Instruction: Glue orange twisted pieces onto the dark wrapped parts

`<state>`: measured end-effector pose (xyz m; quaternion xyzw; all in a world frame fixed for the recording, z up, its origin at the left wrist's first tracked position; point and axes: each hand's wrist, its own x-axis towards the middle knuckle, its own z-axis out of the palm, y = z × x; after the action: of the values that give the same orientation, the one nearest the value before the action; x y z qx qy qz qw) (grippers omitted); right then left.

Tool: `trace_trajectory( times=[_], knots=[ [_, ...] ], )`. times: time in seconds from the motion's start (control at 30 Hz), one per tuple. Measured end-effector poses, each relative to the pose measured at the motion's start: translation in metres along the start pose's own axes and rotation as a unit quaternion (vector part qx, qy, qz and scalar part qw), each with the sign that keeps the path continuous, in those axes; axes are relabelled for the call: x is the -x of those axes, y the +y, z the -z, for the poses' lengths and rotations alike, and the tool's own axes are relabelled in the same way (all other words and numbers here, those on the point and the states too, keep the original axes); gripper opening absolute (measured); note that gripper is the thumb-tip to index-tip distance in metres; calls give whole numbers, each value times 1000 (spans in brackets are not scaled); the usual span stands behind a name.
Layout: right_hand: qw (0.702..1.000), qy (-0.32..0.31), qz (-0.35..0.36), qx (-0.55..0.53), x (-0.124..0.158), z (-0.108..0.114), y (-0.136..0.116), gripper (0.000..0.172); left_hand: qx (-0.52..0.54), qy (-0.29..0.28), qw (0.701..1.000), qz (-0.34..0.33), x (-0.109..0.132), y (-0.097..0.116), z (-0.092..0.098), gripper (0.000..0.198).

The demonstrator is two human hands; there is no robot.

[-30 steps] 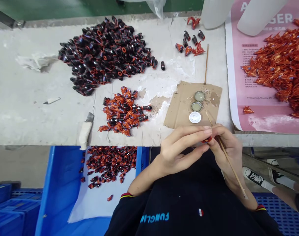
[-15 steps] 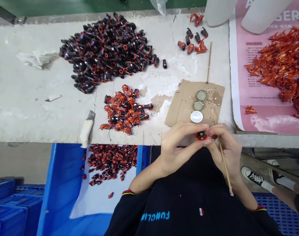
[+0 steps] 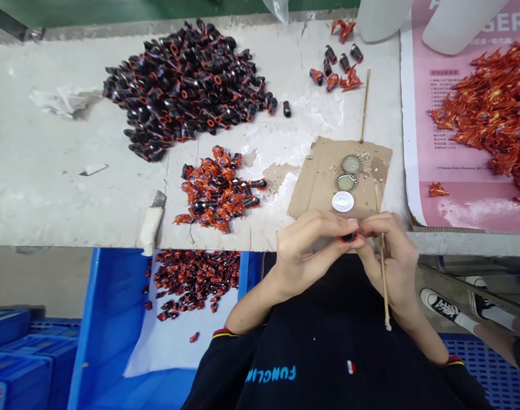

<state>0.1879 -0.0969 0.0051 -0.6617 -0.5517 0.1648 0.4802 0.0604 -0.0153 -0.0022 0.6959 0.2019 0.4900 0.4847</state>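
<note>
- Head view, far left: blue crates (image 3: 29, 364) stand below the tabletop (image 3: 37, 176), where a crumpled white scrap (image 3: 63, 103) lies.
- Next, a blue bin (image 3: 91, 324) holds red-and-black pieces (image 3: 195, 279) on a white sheet (image 3: 170, 353); a wrapped-handled blade (image 3: 151, 223) juts over the tabletop's edge.
- Toward the middle, a large heap of black pieces (image 3: 183, 94) sits at the back, a smaller orange-and-black heap (image 3: 219, 193) nearer.
- The left hand (image 3: 304, 253) pinches a small piece (image 3: 348, 236), which sits between both hands above the tabletop's near edge. A second ago it was mostly hidden, showing only red; now its dark end is visible — it seems to have been turned in the grip, so handling looks unfinished.
- Just beyond lies cardboard (image 3: 313, 182) bearing two bottle caps (image 3: 346, 182) and a white disc (image 3: 343, 201).
- The right hand (image 3: 400, 256) meets the piece from the other side, a thin stick (image 3: 385, 285) clamped in its grip; the stick has swung closer to upright.
- Far right, a pink sheet (image 3: 477, 213) carries an orange heap (image 3: 499, 119).
</note>
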Motion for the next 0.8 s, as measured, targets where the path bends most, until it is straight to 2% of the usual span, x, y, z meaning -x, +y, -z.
trace_trajectory(
  times=[0.23,0.4,0.5,0.67,0.8],
  knots=[
    [1000,-18,23,-7,-4,1,-2,9,160,8,984,74,-3,-6,-2,16],
    [996,-67,56,-5,-7,4,-1,24,193,4,974,122,-2,-10,-1,14],
    [995,-82,60,-8,-7,6,1,23,223,-10,964,146,0,-12,-1,16],
    [993,-46,110,-2,-11,2,-1,12,263,-10,952,157,1,-13,-3,15],
    [990,-18,139,31,-15,-2,-6,12,253,-4,953,166,1,-14,-4,17]
  ],
)
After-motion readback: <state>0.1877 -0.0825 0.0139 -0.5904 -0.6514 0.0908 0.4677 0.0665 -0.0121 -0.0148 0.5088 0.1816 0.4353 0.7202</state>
